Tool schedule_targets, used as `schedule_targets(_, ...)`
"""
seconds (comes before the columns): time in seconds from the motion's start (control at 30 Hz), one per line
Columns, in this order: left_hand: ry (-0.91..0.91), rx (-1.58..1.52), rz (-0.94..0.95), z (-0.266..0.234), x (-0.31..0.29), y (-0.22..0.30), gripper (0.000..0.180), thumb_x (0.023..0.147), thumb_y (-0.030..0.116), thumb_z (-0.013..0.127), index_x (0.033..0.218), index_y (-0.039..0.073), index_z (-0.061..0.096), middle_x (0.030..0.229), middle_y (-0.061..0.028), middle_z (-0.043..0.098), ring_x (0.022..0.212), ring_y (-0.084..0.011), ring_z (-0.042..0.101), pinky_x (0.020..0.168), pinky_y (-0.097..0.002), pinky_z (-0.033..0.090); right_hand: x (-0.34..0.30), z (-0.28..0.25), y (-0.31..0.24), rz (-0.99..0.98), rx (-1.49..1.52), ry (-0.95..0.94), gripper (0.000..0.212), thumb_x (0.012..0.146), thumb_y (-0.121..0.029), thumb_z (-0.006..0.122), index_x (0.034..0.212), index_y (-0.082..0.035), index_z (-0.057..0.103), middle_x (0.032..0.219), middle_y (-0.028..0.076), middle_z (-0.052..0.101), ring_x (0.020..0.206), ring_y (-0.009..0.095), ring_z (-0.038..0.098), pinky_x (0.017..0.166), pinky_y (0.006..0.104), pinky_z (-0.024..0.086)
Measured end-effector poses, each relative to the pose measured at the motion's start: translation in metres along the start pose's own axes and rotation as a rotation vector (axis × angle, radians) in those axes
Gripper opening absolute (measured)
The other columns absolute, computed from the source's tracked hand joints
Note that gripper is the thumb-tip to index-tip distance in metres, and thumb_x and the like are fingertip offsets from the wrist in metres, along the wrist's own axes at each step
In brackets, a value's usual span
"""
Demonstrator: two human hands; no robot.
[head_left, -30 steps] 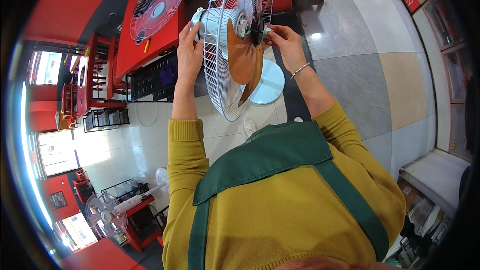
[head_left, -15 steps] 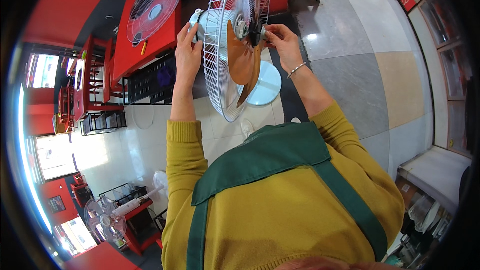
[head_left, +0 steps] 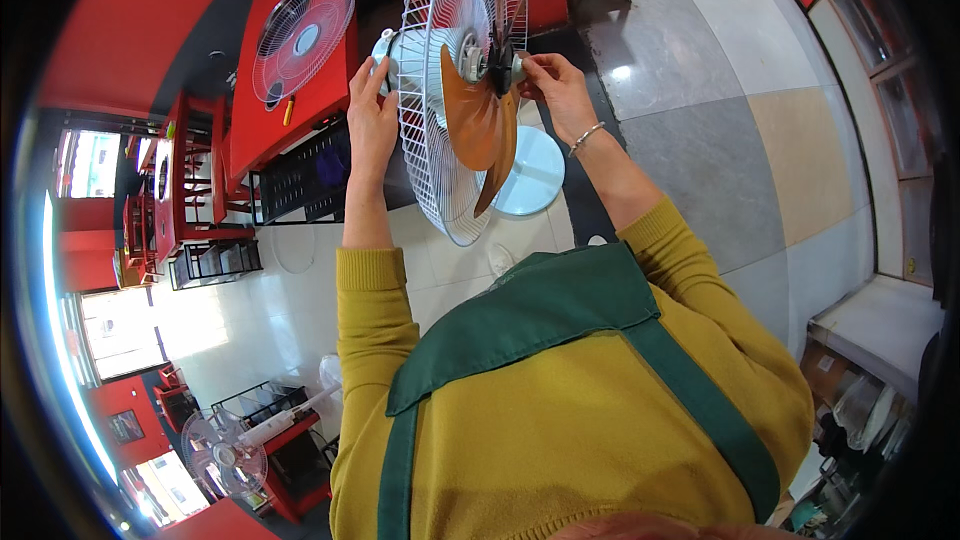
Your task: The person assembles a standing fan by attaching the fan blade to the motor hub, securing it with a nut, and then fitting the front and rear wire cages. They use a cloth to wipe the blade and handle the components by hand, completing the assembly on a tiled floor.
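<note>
A pale blue pedestal fan stands in front of me, its white wire rear guard [head_left: 425,90] upright and its amber blades [head_left: 482,130] uncovered. On the left, my left hand [head_left: 373,125] has its fingers against the fan's motor housing [head_left: 392,50] behind the guard. From the right, the fingers of my right hand [head_left: 562,95] are closed on a small pale blue knob [head_left: 519,67] at the hub in front of the blades. Below, the fan's round base [head_left: 535,175] rests on the floor.
On the red table [head_left: 335,75] at the left lie a round wire front guard [head_left: 307,38] and a screwdriver with a yellow handle [head_left: 288,112]. A black rack [head_left: 300,175] sits under it. Another fan [head_left: 225,452] stands at the lower left.
The view has shifted slightly, so the fan and both hands appear a little to the left. My fingers stay on the motor housing and the hub knob.
</note>
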State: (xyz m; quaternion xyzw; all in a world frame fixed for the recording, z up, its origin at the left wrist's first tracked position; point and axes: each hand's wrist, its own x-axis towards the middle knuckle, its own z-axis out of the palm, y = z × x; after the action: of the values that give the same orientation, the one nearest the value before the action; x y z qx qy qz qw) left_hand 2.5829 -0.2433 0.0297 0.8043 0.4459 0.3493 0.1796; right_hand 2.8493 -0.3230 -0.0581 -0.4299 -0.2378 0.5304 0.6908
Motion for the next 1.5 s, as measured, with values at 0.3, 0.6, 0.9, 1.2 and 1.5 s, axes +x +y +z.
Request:
schedule_targets(0.3,-0.012,0.033,0.005,-0.001,0.001,0.000,0.053,0.090,-0.002,0.062,0.141,0.010,0.057,0.151,-0.0162,0.046,0.132,-0.0329,0.053,0.101,-0.0365,0.048,0.000,0.002,0.001,-0.088,0.038,-0.003,0.019,0.098,-0.013,0.067,0.111,0.001,0.064,0.097,0.006,0.068,0.085,0.013,0.067,0.079,0.0290,0.056)
schedule_targets(0.6,0.005,0.016,0.016,-0.001,0.002,0.000,0.052,0.089,-0.002,0.062,0.140,0.009,0.059,0.150,-0.0165,0.047,0.128,-0.0323,0.055,0.099,-0.0362,0.049,0.000,0.000,0.002,-0.174,-0.134,-0.085,0.027,0.101,-0.019,0.064,0.120,0.000,0.064,0.100,0.003,0.067,0.085,0.011,0.065,0.078,0.0260,0.054)
schedule_targets(0.9,0.046,0.024,0.065,0.000,0.002,-0.002,0.049,0.087,0.002,0.063,0.136,0.009,0.061,0.146,-0.0176,0.050,0.130,-0.0351,0.053,0.103,-0.0378,0.047,-0.001,0.003,0.005,-0.165,-0.125,-0.036,0.022,0.096,-0.009,0.068,0.115,0.001,0.063,0.093,0.005,0.067,0.079,0.010,0.063,0.071,0.0243,0.055)
schedule_targets(1.2,0.047,0.068,0.031,0.002,0.002,0.002,0.049,0.088,0.001,0.062,0.136,0.009,0.062,0.147,-0.0171,0.049,0.128,-0.0344,0.055,0.099,-0.0382,0.049,0.005,-0.001,-0.001,0.002,-0.190,-0.037,0.023,0.099,-0.015,0.066,0.114,0.001,0.060,0.096,0.006,0.065,0.080,0.011,0.064,0.071,0.0241,0.055)
schedule_targets(1.5,0.052,0.032,0.029,0.003,0.002,-0.001,0.049,0.088,-0.001,0.061,0.136,0.009,0.062,0.147,-0.0171,0.050,0.128,-0.0338,0.056,0.098,-0.0375,0.049,-0.001,-0.001,-0.006,0.044,-0.198,-0.016,0.025,0.100,-0.014,0.065,0.116,0.003,0.060,0.100,0.007,0.064,0.083,0.011,0.063,0.069,0.0254,0.054)
